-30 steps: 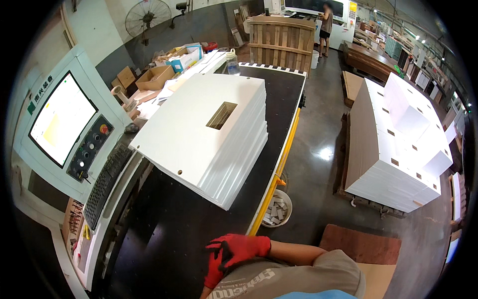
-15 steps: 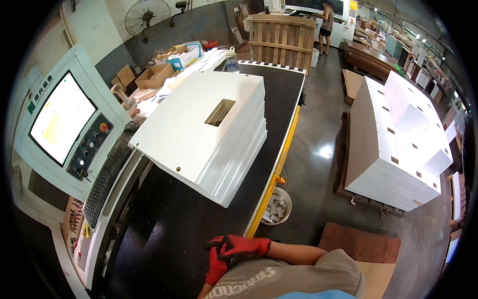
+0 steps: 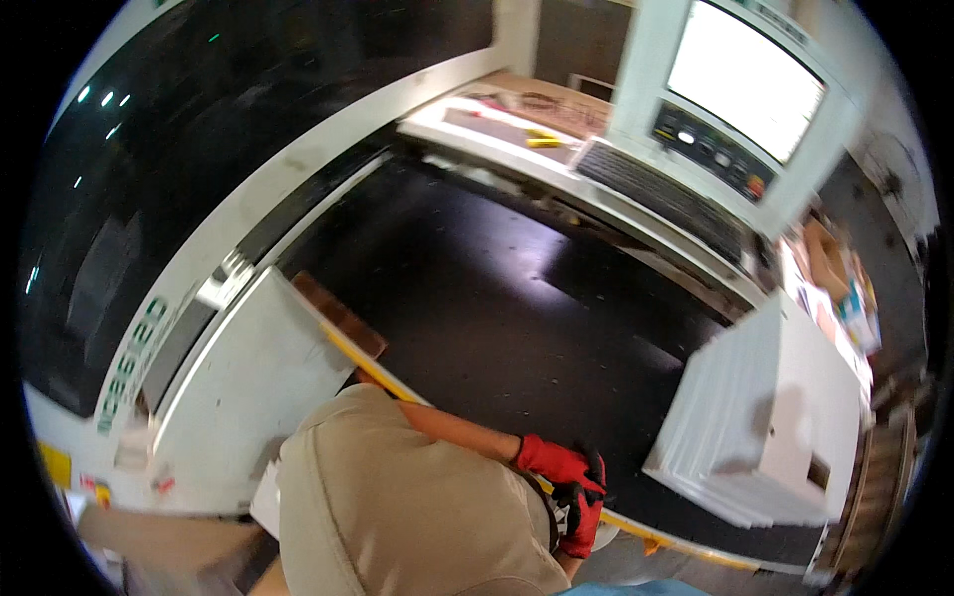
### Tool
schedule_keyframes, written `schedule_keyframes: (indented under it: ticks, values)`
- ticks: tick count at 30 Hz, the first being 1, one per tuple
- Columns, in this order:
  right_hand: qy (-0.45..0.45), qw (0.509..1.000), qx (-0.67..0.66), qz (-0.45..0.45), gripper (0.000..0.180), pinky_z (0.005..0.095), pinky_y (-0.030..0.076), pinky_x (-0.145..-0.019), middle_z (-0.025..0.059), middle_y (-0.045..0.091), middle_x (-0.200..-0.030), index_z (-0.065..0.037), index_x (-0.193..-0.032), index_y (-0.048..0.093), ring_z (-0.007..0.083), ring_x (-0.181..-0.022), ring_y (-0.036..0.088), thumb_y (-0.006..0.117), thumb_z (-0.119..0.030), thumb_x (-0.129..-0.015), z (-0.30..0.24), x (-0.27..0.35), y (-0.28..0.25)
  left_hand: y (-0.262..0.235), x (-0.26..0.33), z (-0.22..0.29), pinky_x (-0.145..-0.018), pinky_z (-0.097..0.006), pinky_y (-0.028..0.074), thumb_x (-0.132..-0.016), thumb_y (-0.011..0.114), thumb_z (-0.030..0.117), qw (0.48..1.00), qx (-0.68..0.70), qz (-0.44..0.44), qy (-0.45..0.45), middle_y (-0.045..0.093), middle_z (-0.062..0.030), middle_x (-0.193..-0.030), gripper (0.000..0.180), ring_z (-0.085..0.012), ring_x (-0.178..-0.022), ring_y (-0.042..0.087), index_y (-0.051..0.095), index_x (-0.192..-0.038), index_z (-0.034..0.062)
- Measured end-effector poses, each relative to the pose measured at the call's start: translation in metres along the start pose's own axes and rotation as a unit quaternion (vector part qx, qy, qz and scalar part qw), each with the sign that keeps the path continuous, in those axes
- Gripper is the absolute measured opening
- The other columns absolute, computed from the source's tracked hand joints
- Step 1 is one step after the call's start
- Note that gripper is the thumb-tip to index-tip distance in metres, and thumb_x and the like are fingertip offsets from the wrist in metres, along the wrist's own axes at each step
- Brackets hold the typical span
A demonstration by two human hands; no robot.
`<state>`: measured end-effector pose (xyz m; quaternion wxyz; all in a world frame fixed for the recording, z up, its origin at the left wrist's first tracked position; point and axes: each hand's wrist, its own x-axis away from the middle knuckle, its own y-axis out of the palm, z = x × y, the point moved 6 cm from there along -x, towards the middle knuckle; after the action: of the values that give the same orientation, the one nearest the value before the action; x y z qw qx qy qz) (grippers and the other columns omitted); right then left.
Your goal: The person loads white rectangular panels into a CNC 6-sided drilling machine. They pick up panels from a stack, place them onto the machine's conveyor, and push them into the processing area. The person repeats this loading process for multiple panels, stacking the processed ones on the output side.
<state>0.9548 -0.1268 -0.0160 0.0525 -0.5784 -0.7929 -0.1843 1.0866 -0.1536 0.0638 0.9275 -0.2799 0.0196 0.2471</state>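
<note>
Left hand (image 3: pixel 555 460) meets right hand (image 3: pixel 584 521) by the yellow edge (image 3: pixel 370 361), closure unclear, open black tabletop (image 3: pixel 467 298) beyond.

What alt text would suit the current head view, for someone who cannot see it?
Two hands in red-and-black gloves rest together by the yellow edge of a flat black worktable. A stack of white rectangular boards stands to their right; across the table are a bright rectangular screen and a black keyboard.

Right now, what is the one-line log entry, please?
left hand: red-gloved, against right hand | right hand: red-gloved, near yellow edge | white panel stack: on black table
</note>
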Motion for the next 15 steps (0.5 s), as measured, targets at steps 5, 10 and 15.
schedule_keyframes:
  ticks: [5,10,15]
  values:
    - [-0.041,0.985,0.097,-0.137,0.084,0.0373,0.042,-0.111,0.0115,0.054,-0.152,-0.001,-0.156,0.046,0.0232,-0.13,0.053,0.079,-0.025,-0.083,0.008,-0.03,0.004,-0.026,0.023,0.009,-0.113,-0.047,0.044,-0.097,0.058,0.008,0.998,-0.003,0.055,0.007,0.06,-0.0182,-0.141,0.051,-0.0402,-0.134,0.054,0.053,-0.147,0.0057]
    - [0.008,0.971,0.1,-0.216,0.077,0.036,0.046,-0.105,0.0099,0.061,-0.142,-0.004,-0.151,0.053,0.0207,-0.121,0.058,0.078,-0.026,-0.081,-0.014,-0.062,0.062,-0.04,0.08,-0.001,-0.113,-0.046,0.044,-0.098,0.06,0.007,0.97,-0.01,0.242,0.016,0.058,-0.0174,-0.145,0.044,-0.039,-0.133,0.054,0.059,-0.142,0.0059]
    - [0.015,0.957,0.108,-0.27,0.065,0.0344,0.051,-0.094,0.0073,0.067,-0.124,-0.002,-0.144,0.058,0.0193,-0.108,0.063,0.074,-0.022,-0.085,-0.041,-0.09,0.162,-0.054,0.151,-0.028,-0.115,-0.045,0.042,-0.097,0.063,0.01,0.937,-0.17,0.303,0.032,0.051,-0.0166,-0.153,0.055,-0.0375,-0.136,0.052,0.055,-0.152,0.0119]
